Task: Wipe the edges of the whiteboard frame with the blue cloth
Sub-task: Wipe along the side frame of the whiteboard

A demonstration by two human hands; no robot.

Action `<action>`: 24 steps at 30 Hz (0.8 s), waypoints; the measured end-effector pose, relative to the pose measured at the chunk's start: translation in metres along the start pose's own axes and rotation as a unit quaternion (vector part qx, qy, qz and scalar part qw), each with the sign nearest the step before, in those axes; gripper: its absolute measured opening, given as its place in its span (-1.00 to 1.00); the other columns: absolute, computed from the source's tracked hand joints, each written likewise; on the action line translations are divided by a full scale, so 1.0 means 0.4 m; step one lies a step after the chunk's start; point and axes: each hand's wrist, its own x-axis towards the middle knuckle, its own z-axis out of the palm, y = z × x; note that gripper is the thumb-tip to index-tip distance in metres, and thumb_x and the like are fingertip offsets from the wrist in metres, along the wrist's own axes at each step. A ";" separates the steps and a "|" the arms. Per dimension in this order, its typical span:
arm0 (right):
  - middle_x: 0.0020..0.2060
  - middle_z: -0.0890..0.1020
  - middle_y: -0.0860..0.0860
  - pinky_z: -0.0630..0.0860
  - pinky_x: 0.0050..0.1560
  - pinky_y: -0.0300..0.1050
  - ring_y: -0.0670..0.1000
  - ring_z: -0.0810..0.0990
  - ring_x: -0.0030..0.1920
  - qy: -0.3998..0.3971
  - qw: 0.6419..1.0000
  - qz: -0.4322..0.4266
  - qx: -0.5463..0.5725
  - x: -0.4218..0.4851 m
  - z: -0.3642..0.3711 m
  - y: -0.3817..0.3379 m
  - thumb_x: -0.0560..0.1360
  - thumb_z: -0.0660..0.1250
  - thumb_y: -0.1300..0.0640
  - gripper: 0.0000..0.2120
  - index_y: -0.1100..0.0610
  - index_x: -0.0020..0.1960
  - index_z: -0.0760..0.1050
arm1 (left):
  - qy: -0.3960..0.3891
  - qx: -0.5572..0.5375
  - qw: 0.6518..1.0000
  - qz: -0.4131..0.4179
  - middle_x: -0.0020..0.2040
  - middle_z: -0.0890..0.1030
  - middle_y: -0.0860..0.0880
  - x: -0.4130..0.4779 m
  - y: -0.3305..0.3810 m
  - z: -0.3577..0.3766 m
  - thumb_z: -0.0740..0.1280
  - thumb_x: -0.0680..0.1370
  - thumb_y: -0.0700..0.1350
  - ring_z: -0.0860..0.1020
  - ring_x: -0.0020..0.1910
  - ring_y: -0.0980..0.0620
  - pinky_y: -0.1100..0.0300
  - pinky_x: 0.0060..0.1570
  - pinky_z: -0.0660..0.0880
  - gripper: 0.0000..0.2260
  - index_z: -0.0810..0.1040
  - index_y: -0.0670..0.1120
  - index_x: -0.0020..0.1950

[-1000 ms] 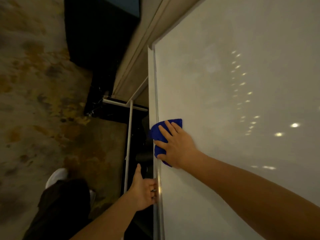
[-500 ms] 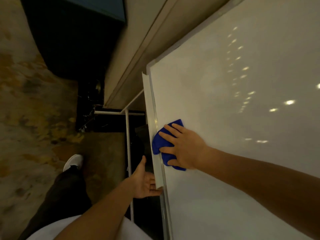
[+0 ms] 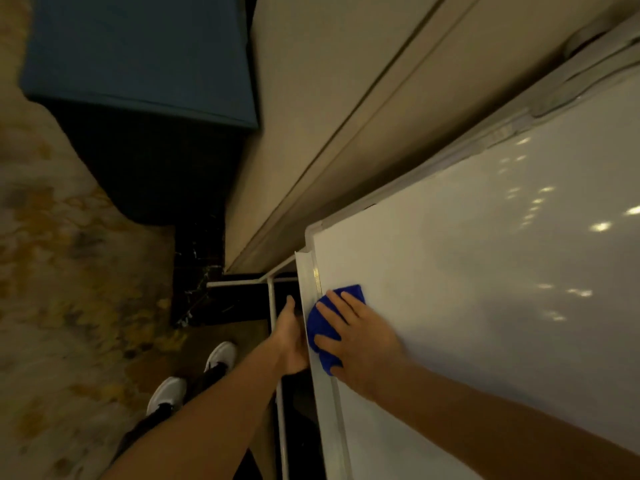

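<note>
The right hand [image 3: 360, 341] presses the blue cloth [image 3: 320, 327] flat-fingered against the whiteboard frame [image 3: 313, 271] while the left hand [image 3: 289, 337] grips its edge alongside; judging by the frame running past both hands, much wiping remains.

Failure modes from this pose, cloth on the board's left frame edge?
1. The blue cloth sits mostly on the board face, under the right hand; it may skim the surface and miss the whiteboard frame.
2. The left hand holds the frame edge just beside the cloth, so a downward stroke could run into it.
3. The white shoes stand close to the white stand tube; a step could snag it.
</note>
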 end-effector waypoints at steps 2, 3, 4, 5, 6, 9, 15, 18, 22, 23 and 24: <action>0.60 -0.24 0.16 -0.39 0.47 0.22 0.27 -0.32 0.56 0.014 1.000 0.024 -0.007 0.044 -0.020 0.044 0.64 -0.04 -0.25 -0.39 -0.08 0.61 -0.10 | 0.009 0.013 1.000 0.027 0.06 0.70 -0.25 -0.002 0.076 0.042 -0.04 0.53 0.41 0.58 0.16 -0.23 -0.12 0.01 0.52 -0.28 0.57 -0.12 0.24; 0.59 -0.26 0.15 -0.41 0.46 0.22 0.27 -0.33 0.55 0.017 0.999 0.040 -0.018 0.068 -0.031 0.062 0.64 -0.05 -0.27 -0.37 -0.08 0.61 -0.14 | 0.012 0.018 0.999 0.034 0.01 0.72 -0.24 -0.003 0.107 0.059 -0.05 0.53 0.42 0.58 0.14 -0.22 -0.11 -0.02 0.52 -0.28 0.58 -0.12 0.21; 0.59 -0.28 0.15 -0.43 0.44 0.21 0.27 -0.35 0.55 0.018 0.998 0.057 -0.031 0.095 -0.042 0.080 0.63 -0.06 -0.28 -0.35 -0.07 0.61 -0.17 | 0.014 0.029 0.999 0.039 -0.03 0.73 -0.23 -0.002 0.136 0.073 -0.06 0.53 0.42 0.58 0.12 -0.22 -0.10 -0.05 0.51 -0.27 0.58 -0.11 0.20; 0.58 -0.29 0.16 -0.44 0.43 0.21 0.28 -0.35 0.55 0.025 0.996 0.075 -0.037 0.127 -0.054 0.102 0.63 -0.06 -0.30 -0.34 -0.07 0.61 -0.20 | 0.019 0.042 0.998 0.047 -0.02 0.72 -0.22 0.004 0.172 0.093 -0.06 0.52 0.44 0.58 0.13 -0.21 -0.09 -0.05 0.50 -0.26 0.57 -0.10 0.23; 0.58 -0.30 0.16 -0.44 0.43 0.22 0.28 -0.35 0.55 0.028 0.995 0.090 -0.042 0.156 -0.067 0.122 0.62 -0.06 -0.31 -0.32 -0.06 0.61 -0.21 | 0.029 0.049 0.997 0.056 0.05 0.71 -0.22 0.012 0.200 0.107 -0.05 0.51 0.45 0.56 0.16 -0.21 -0.09 -0.02 0.50 -0.26 0.54 -0.09 0.28; 0.58 -0.29 0.16 -0.40 0.45 0.24 0.29 -0.34 0.55 0.033 0.991 0.125 -0.048 0.230 -0.098 0.176 0.61 0.01 -0.32 -0.29 -0.07 0.60 -0.20 | 0.047 0.061 0.994 0.082 0.36 0.53 -0.20 0.029 0.269 0.143 -0.03 0.51 0.45 0.47 0.32 -0.18 -0.10 0.21 0.42 -0.26 0.43 -0.05 0.43; 0.60 -0.22 0.15 -0.36 0.48 0.20 0.27 -0.25 0.57 0.029 0.991 0.129 -0.007 0.234 -0.137 0.206 0.65 0.00 -0.22 -0.35 -0.01 0.61 -0.16 | 0.084 0.068 0.989 0.101 0.19 0.59 -0.17 0.040 0.307 0.184 0.08 0.52 0.40 0.53 0.20 -0.15 -0.04 0.05 0.49 -0.32 0.45 -0.07 0.40; 0.59 -0.25 0.18 -0.43 0.44 0.19 0.27 -0.29 0.57 0.047 0.986 0.161 0.014 0.152 -0.147 0.235 0.66 0.01 -0.17 -0.37 0.01 0.62 -0.14 | 0.083 0.176 0.975 0.103 0.12 0.63 -0.16 0.035 0.353 0.223 0.08 0.53 0.39 0.59 0.08 -0.15 0.00 -0.09 0.54 -0.35 0.51 -0.08 0.32; 0.59 -0.20 0.20 -0.52 0.43 0.18 0.26 -0.30 0.57 0.172 0.926 0.314 0.121 -0.044 -0.139 0.278 0.60 0.11 -0.13 -0.37 0.02 0.59 0.00 | 0.111 0.406 0.905 0.061 0.27 0.57 -0.18 0.000 0.398 0.298 0.07 0.61 0.24 0.55 0.15 -0.17 0.01 0.18 0.50 -0.53 0.55 -0.10 0.11; 0.60 -0.12 0.20 -0.45 0.48 0.18 0.25 -0.24 0.58 0.213 0.897 0.359 0.143 -0.081 -0.130 0.287 0.57 0.16 -0.15 -0.35 0.04 0.58 0.08 | 0.106 0.444 0.888 0.060 0.33 0.53 -0.18 -0.005 0.404 0.316 0.07 0.63 0.16 0.51 0.17 -0.14 0.08 0.12 0.48 -0.58 0.53 -0.11 0.15; 0.60 -0.05 0.20 -0.36 0.52 0.19 0.25 -0.20 0.59 0.230 0.871 0.404 0.159 -0.103 -0.127 0.287 0.54 0.21 -0.16 -0.34 0.05 0.56 0.15 | 0.091 0.473 0.874 0.063 0.38 0.50 -0.16 -0.011 0.408 0.340 0.07 0.65 0.09 0.48 0.16 -0.10 0.15 0.02 0.44 -0.61 0.50 -0.12 0.25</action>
